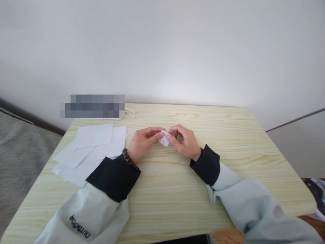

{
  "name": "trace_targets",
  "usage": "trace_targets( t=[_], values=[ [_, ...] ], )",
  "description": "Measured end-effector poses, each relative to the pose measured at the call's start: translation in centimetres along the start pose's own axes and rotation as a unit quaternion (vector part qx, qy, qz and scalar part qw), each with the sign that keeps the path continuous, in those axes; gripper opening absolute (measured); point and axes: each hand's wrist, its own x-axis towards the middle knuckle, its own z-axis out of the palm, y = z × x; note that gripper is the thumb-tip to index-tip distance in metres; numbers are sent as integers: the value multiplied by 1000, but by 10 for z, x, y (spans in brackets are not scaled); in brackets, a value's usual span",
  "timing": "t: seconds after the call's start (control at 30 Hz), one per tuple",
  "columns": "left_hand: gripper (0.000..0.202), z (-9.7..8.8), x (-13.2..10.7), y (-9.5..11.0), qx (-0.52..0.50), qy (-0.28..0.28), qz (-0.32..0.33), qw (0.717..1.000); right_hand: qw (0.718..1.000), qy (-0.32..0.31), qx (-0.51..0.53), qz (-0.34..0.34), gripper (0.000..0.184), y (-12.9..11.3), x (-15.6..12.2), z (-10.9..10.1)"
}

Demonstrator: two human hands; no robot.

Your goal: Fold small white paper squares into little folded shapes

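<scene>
Looking across the pale wooden table (177, 203) from left to right, I see first a spread of loose white sheets (88, 149) at about nine o'clock from the hands. They lie flat and overlap one another, and none shows a crease that I can make out. A white cord (130, 112) loops at the far edge, toward eleven o'clock.

Next comes the left hand (142, 142), with a dark bead bracelet (130, 159) on its wrist. Its grip is closed, thumb and forefinger pinching the left side of a small white paper (164, 139). That paper sits between the two hands near the middle of the table, a little toward twelve o'clock, and is held just off the wood or barely touching it; I cannot tell which.

At three o'clock from the paper, the right hand (185, 142) has its grip pressed on the other edge, fingers curled over it.

To my eye the piece is already folded down to something much smaller than the sheets beside it, so several folds seem done. Its exact shape is too small to read. The pile of flat sheets looks untouched.
</scene>
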Motion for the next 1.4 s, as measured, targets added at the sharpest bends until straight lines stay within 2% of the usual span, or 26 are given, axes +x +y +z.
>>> trace_targets(
  t=[0.13,0.4,0.83,1.03,1.17,1.4],
  values=[
    [30,0,-1,3,21,6,21,1000,1000,-7,-8,-1,15,-2,1,-1],
    [27,-1,0,-2,5,0,34,999,999,-3,-18,-48,15,-2,1,-1],
    [31,-1,0,-4,-3,5,18,1000,998,1,-17,-64,15,-1,1,-1],
    [34,-1,1,-5,-10,17,10,1000,999,9,-8,-49,17,-1,1,-1],
    [32,0,0,-4,3,23,5,1000,1000,11,13,-15,20,-1,1,-1],
    [42,1,-1,-3,-19,1,-29,999,997,40,43,42,23,0,2,-2]
  ],
)
